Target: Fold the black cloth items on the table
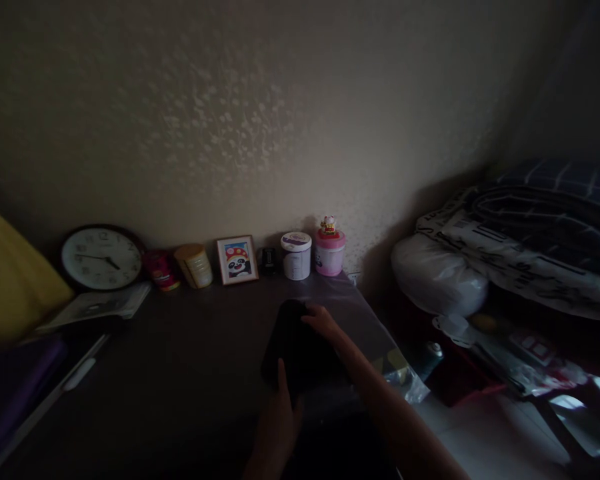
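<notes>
Right hand up at one o'clock on a black object, fingers bent and gripping its far edge! Down at seven, the left hand has a forefinger laid along the near side; whether it grips too, I can't tell in this gloom. What the black object is? Too dark to say, but it sits right of centre on the dark table.

From it, straight up at twelve: a white tub. One o'clock, a pink-lidded tub with a small figurine on top! Eleven, a framed panda picture; ten, and well apart, a round clock against the wall. Across at two, beyond the table, a pale plastic bag.
</notes>
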Demonstrator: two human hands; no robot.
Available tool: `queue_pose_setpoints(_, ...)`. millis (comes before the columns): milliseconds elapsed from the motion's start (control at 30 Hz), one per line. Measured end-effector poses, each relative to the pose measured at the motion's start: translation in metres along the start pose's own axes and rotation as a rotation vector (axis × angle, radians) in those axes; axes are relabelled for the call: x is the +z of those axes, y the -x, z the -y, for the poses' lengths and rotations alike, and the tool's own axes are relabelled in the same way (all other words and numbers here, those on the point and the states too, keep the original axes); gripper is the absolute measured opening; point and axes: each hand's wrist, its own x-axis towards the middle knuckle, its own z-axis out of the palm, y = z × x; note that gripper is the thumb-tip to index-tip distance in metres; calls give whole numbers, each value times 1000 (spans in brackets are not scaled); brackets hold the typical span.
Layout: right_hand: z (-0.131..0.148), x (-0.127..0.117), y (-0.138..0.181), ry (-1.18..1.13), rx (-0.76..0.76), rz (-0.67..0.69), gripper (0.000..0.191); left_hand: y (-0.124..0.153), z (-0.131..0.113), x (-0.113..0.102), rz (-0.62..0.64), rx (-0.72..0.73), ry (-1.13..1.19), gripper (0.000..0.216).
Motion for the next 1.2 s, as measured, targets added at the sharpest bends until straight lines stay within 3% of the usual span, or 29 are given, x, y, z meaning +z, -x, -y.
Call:
queue_pose_setpoints(467, 18, 32, 2, 118, -1, -6, 36, -3, 4, 3, -3, 9, 51, 69)
queue_pose_setpoints(600, 25, 31, 9, 127, -77, 43, 22, -3, 3, 1, 3, 34, 64, 67)
queue_pose_setpoints(800, 34, 34, 31, 167, -212, 72, 22, -4, 7, 5, -25, 0, -4, 62)
queue_pose_setpoints(967, 32, 47, 52, 374, -440, -1, 19, 0, 10, 12, -158, 29, 31, 66)
queue_pose_setpoints(1067, 31, 50, 59, 417, -468, -36, 20, 2, 8, 11, -225, 63, 91, 70)
queue_pose_setpoints(1200, 33, 50, 66, 435, -469, -39, 18, 4, 4, 6, -159, 105, 85, 72)
